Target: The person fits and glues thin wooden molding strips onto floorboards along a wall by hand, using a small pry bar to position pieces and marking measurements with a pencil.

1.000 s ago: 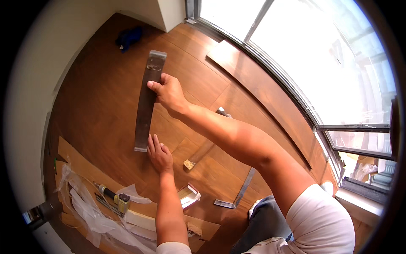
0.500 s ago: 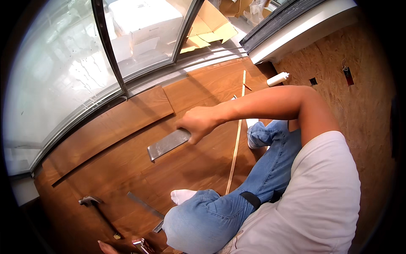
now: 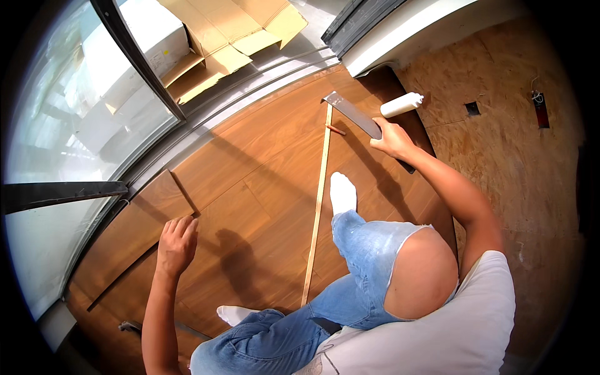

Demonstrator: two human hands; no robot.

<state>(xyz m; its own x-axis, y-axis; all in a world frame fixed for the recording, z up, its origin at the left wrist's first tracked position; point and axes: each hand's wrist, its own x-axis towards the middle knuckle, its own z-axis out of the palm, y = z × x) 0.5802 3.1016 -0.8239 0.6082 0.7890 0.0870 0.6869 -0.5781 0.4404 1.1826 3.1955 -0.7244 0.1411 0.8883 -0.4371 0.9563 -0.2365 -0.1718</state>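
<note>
My right hand (image 3: 392,139) grips a flat metal pull bar (image 3: 355,115) near the floor's right edge. The bar's bent end points to the far left, over the tip of a long thin wooden strip (image 3: 322,187). My left hand (image 3: 177,242) is at the left, over the loose brown floor plank (image 3: 147,215) by the window. Its fingers are loosely bent with slight gaps between them, and I see nothing in them. The palm is hidden.
A white bottle (image 3: 401,105) lies at the right floor edge. A small reddish-brown stick (image 3: 335,129) lies across the strip. A hammer head (image 3: 130,326) shows beside my left forearm. Beyond the sliding window frame (image 3: 134,53) are cardboard (image 3: 219,31) and a white box (image 3: 140,37).
My right hand has carried the pull bar from the plank's edge to the far right. My left hand has risen from the lower edge to the plank. The view has shifted right.
</note>
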